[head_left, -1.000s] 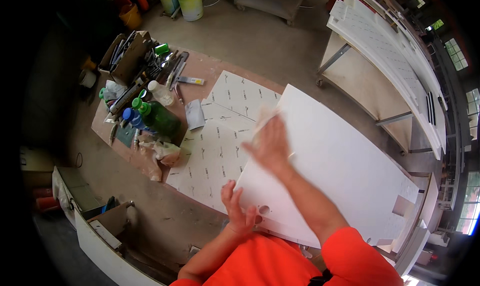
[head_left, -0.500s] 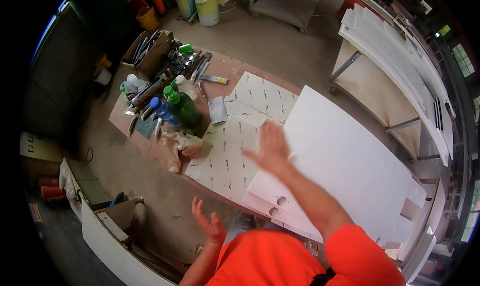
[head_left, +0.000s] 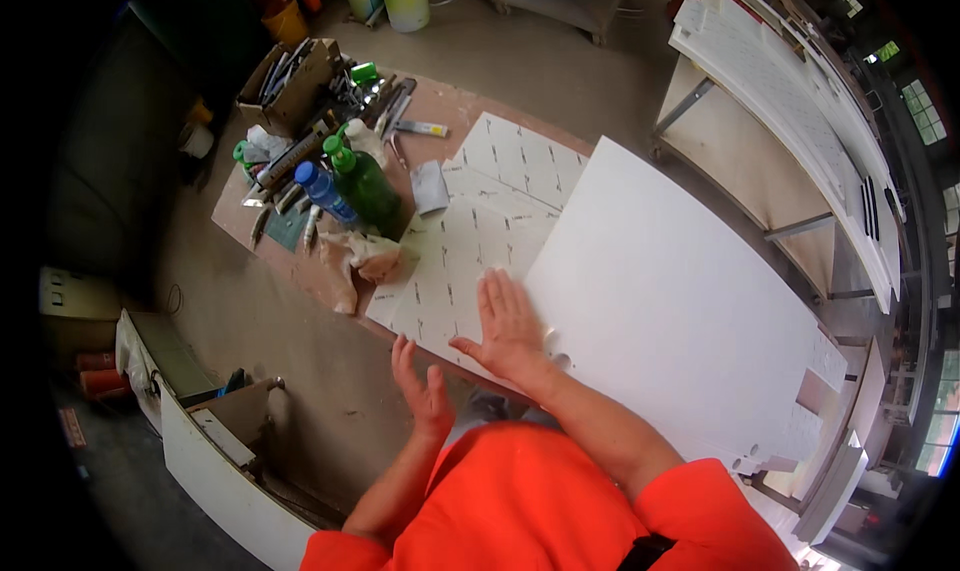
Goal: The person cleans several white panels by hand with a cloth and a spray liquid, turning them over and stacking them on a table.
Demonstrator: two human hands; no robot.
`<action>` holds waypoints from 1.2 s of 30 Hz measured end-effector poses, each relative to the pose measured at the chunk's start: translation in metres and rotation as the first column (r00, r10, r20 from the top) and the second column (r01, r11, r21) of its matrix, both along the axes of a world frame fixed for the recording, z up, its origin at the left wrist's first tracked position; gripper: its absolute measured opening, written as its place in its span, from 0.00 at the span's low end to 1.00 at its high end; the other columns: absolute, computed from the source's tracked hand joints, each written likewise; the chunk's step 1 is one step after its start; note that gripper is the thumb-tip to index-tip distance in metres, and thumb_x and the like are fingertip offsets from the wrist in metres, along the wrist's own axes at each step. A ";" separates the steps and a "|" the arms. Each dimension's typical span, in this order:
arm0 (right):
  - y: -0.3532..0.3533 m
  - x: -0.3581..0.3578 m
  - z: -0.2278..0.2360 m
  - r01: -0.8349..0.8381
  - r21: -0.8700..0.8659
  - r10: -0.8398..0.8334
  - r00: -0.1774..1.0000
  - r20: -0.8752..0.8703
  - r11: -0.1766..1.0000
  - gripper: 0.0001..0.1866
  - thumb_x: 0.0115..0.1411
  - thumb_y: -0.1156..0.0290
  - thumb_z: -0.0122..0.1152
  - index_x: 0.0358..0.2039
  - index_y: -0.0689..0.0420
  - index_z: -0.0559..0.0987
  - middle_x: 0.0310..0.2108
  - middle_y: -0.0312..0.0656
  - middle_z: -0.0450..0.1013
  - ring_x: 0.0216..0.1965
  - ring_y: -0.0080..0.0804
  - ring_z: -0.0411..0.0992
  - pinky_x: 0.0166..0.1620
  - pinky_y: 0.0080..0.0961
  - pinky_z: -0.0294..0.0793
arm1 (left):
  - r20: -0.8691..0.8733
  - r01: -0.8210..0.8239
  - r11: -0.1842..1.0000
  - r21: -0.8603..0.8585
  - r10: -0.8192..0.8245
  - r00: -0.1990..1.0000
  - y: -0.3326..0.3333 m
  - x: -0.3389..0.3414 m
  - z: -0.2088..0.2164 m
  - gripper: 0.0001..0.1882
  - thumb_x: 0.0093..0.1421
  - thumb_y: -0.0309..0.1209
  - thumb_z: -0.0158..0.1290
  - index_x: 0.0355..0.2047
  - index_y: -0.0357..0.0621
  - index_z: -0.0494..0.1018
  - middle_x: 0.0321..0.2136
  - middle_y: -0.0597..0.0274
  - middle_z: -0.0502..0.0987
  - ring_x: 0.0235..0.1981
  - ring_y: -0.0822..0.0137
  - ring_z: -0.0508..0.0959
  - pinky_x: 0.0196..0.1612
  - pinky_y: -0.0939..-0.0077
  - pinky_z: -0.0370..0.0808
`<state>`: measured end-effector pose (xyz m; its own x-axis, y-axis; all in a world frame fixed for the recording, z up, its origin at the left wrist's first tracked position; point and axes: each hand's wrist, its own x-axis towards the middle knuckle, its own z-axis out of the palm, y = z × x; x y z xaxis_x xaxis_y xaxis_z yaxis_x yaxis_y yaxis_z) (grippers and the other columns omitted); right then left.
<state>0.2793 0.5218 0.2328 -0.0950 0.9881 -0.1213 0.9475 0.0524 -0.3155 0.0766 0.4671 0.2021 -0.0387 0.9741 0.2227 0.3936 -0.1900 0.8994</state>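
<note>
My right hand [head_left: 508,321] lies palm down with its fingers stretched out. It rests on a white sheet printed with small dark marks [head_left: 425,291], beside the left edge of a large plain white panel [head_left: 680,281]. Next to my right wrist, round holes show in the white material. My left hand [head_left: 425,396] is raised off the table's near edge, its fingers apart and nothing in it. Left of the printed sheet stand a green pump bottle [head_left: 368,196] and a blue-capped bottle [head_left: 325,193], with a crumpled pale glove or bag [head_left: 365,259] nearby.
A cardboard box of tools [head_left: 290,86] stands on the table's far left, with loose tools around it. A yellow-handled cutter [head_left: 420,128] and a folded paper [head_left: 430,187] lie nearer the sheets. At right, a cart [head_left: 745,151] bears white panels. Buckets [head_left: 405,6] stand behind.
My right hand has come nearer to my body, down along the panel's left edge. My left hand stays raised with its fingers apart. The whole view has shifted slightly.
</note>
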 end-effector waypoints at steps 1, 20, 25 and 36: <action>-0.019 0.000 -0.001 -0.025 0.030 0.026 1.000 -0.011 0.999 0.57 0.64 0.33 0.55 0.74 0.70 0.54 0.77 0.59 0.48 0.80 0.51 0.39 0.79 0.46 0.34 | -0.006 0.018 1.000 -0.012 -0.018 1.000 0.006 0.008 0.001 0.28 0.74 0.39 0.46 0.68 0.35 0.62 0.72 0.45 0.57 0.74 0.50 0.57 0.75 0.56 0.50; -0.067 -0.013 -0.041 -0.163 0.215 0.137 0.982 0.130 0.963 0.51 0.60 0.41 0.65 0.72 0.64 0.62 0.77 0.57 0.51 0.78 0.53 0.46 0.78 0.52 0.42 | 0.172 0.014 0.997 0.082 -0.028 0.985 0.079 0.043 0.008 0.26 0.74 0.36 0.47 0.67 0.34 0.63 0.71 0.47 0.60 0.72 0.53 0.59 0.74 0.59 0.52; -0.218 0.093 -0.031 -0.030 0.052 0.021 0.988 0.156 0.998 0.53 0.58 0.45 0.68 0.72 0.70 0.59 0.76 0.64 0.48 0.78 0.60 0.46 0.77 0.55 0.44 | 0.243 -0.055 0.997 0.056 0.040 0.969 0.086 0.019 -0.014 0.26 0.74 0.36 0.48 0.66 0.33 0.63 0.71 0.47 0.59 0.72 0.54 0.60 0.73 0.60 0.54; -0.124 0.060 -0.006 0.350 0.075 -0.340 0.933 -0.122 0.934 0.56 0.65 0.33 0.53 0.73 0.72 0.55 0.78 0.64 0.41 0.79 0.62 0.39 0.78 0.55 0.36 | -0.105 0.365 0.930 -0.043 -0.368 0.924 0.099 0.162 -0.019 0.28 0.75 0.37 0.50 0.67 0.28 0.63 0.67 0.39 0.65 0.69 0.44 0.65 0.71 0.56 0.60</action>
<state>0.3391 0.3982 0.2264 0.2463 0.9686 -0.0346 0.8738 -0.2374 -0.4243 0.2388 0.5657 0.1833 0.3451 0.9205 0.1832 0.3965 -0.3199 0.8605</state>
